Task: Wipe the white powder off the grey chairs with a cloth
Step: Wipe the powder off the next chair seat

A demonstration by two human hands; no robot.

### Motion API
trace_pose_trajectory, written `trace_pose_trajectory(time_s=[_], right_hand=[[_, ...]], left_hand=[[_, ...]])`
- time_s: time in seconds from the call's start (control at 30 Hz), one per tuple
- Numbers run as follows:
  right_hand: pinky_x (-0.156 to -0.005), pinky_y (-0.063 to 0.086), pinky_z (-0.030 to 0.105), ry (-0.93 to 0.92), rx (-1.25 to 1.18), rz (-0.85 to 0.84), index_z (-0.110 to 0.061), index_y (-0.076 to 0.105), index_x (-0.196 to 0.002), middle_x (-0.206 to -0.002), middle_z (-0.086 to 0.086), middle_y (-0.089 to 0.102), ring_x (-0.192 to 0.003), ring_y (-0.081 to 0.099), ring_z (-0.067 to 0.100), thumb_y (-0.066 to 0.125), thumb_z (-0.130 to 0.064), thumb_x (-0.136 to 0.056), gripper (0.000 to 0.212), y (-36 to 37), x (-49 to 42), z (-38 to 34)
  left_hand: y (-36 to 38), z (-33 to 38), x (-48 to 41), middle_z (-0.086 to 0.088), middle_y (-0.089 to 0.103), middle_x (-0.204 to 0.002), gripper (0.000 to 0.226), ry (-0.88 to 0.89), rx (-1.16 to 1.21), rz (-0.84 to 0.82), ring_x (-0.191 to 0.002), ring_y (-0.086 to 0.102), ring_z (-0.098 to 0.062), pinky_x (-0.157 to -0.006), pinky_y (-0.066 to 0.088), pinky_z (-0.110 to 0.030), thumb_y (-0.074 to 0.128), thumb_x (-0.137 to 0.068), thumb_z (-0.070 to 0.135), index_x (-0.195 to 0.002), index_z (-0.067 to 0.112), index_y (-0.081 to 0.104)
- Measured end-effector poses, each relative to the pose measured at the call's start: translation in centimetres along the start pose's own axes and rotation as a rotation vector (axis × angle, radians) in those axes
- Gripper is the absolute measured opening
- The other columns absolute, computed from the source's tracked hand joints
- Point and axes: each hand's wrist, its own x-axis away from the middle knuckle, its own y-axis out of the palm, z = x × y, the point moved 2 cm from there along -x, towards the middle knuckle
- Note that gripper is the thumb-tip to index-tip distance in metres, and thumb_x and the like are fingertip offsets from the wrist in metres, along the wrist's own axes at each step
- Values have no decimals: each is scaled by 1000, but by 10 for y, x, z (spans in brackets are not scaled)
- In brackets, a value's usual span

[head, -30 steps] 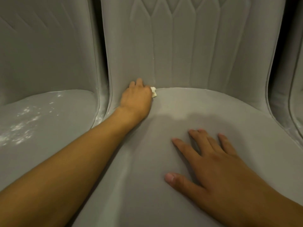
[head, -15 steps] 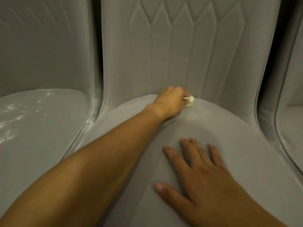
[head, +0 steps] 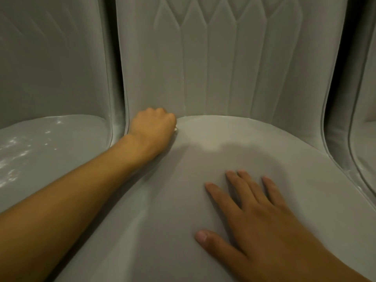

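White powder dots the chair seat left of the grip, and it may get missed if the cloth only rubs this crease. The left hand curls tight round the cloth, a scrap peeking out where seat meets back on the middle chair. Right of it, the right hand lies flat on soft grey fabric.

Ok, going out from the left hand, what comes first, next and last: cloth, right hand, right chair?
1. Cloth, gripped in the left hand itself.
2. Right hand, lower right, fingers flat.
3. Right chair, at the far right edge.
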Motion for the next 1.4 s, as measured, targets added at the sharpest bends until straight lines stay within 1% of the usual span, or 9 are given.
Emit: trace_pose_trajectory(time_s=[0.17,0.27,0.4,0.57,0.73,0.83,1.03,1.13,1.4], right_hand=[[-96,47,65,9,-4,-6,-25,62,-134,-134,21,61,-125,59,39,20,-75,-93,77,2,0,-4],[-100,40,63,12,-26,10,-25,60,-135,-135,21,60,-127,57,40,19,-75,-93,78,3,-1,-3],[-93,49,64,7,-9,19,-25,62,-133,-133,19,63,-124,60,37,19,-74,-95,75,-1,0,-3],[-93,51,61,2,11,15,-28,60,-136,-134,16,63,-125,60,34,23,-75,-95,72,-3,3,-1],[-96,49,63,-5,-6,15,-26,58,-138,-137,18,60,-128,57,36,22,-73,-96,73,-1,6,-2],[-95,49,63,-12,0,27,-24,60,-137,-136,20,60,-127,57,37,24,-72,-96,73,0,5,-3],[-93,47,68,-13,-5,50,-19,62,-134,-134,25,60,-125,58,42,28,-71,-92,75,3,2,-5],[-93,47,68,-12,-26,31,-21,61,-134,-134,23,60,-126,57,40,24,-72,-93,75,2,-1,-4],[-95,49,63,-10,-40,-8,-26,59,-135,-136,20,60,-128,57,36,21,-74,-95,73,-1,2,-1]], left_hand=[[-4,18,-16,-25,63,-116,19,-130,209,-19,-106,60,-47,-75,43,-44,54,-98,15,-107,3,65],[-9,43,-38,-25,61,-123,20,-124,325,-24,-114,57,-46,-78,40,-42,52,-97,10,-113,3,62],[-17,56,-47,-23,59,-123,20,-34,325,-36,-113,57,-44,-77,36,-40,52,-98,9,-115,4,60],[-11,32,-32,-24,60,-122,18,-25,259,-68,-109,59,-45,-76,38,-40,50,-100,16,-111,6,60],[-11,14,-14,-23,60,-124,30,-71,157,-108,-110,60,-42,-78,40,-39,52,-103,28,-118,4,61],[-8,9,-12,-24,61,-118,27,-92,214,-99,-104,60,-44,-74,39,-38,55,-102,34,-105,8,59],[0,39,-44,-25,61,-121,14,-102,434,-29,-111,57,-48,-77,39,-40,57,-95,17,-104,7,61],[0,60,-65,-21,61,-121,22,-74,493,-15,-111,57,-45,-78,39,-39,58,-96,19,-114,8,64],[5,19,-39,-24,62,-117,28,-4,310,-57,-103,60,-46,-74,40,-39,54,-101,34,-108,9,65]])
